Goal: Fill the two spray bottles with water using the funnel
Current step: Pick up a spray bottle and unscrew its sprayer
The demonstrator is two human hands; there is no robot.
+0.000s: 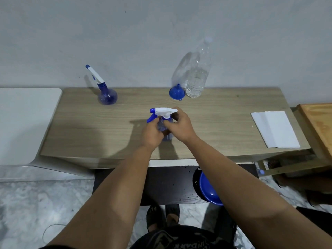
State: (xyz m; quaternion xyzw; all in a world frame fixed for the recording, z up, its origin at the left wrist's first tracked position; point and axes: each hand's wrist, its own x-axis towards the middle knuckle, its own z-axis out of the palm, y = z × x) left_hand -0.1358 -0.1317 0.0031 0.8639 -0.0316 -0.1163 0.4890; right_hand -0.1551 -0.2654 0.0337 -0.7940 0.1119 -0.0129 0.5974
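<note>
A blue spray bottle (166, 135) with a white and blue trigger head (162, 111) stands mid-table. My left hand (151, 133) grips its body from the left. My right hand (179, 124) holds the neck just under the head, fingers on the white collar. A second, round blue spray bottle (107, 96) stands at the back left, its nozzle pointing up and left. A blue funnel (174, 93) rests mouth down at the back, touching a tall clear water bottle (196, 76) that is partly filled and capped.
The wooden table (89, 126) runs along a grey wall. Folded white paper (274, 129) lies at its right end. A white surface (23, 121) adjoins on the left, a wooden frame (319, 123) on the right. A blue basin (209, 191) sits on the floor below.
</note>
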